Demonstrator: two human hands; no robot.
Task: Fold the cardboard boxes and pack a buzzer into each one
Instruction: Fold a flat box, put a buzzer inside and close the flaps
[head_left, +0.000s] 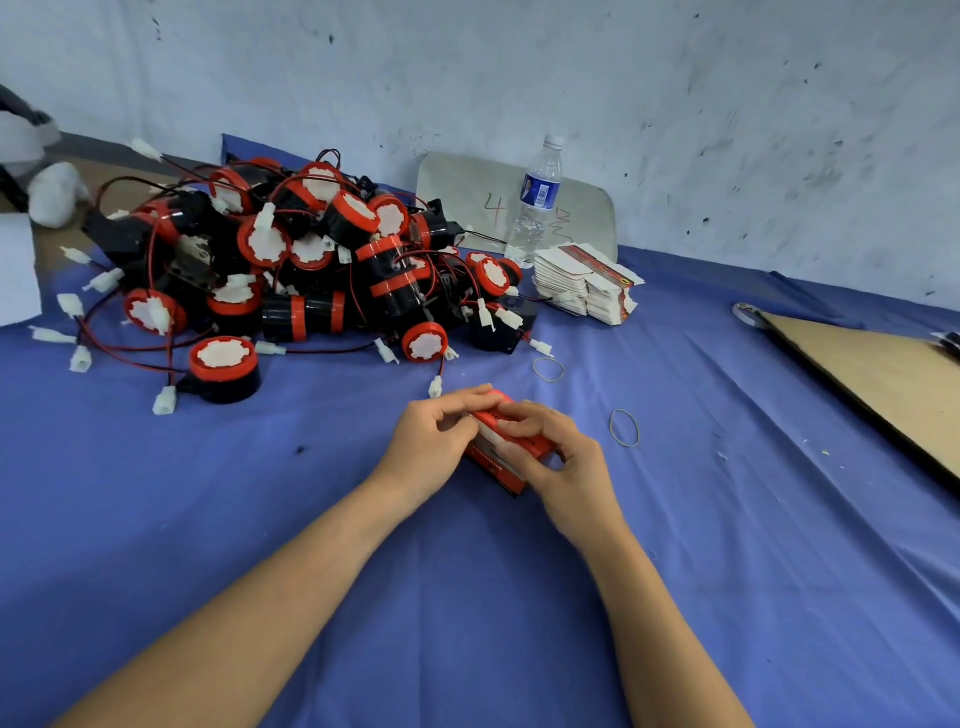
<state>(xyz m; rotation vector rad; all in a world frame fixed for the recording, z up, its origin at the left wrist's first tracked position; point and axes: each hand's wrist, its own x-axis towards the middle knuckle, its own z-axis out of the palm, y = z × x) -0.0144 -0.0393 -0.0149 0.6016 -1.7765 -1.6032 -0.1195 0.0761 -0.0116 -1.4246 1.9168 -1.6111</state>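
Two hands hold one small red box on the blue cloth. The left hand has its fingers curled over the far end of the box and pinches it there. The right hand grips the other side, with its fingers bent on top and its thumb on the near side. The box sits between both hands and rests on the cloth. I cannot tell if anything is inside it.

Past the left hand is a big pile of buzzers, black and red, with thin wires and white plugs. One lone buzzer sits apart from the pile, off to the left of the left hand. Beyond the right hand is a stack of flat boxes, and a water bottle stands just behind it. One rubber band lies near the right hand, on its right. Another rubber band lies a bit farther away. Well off to the right lies a brown board.
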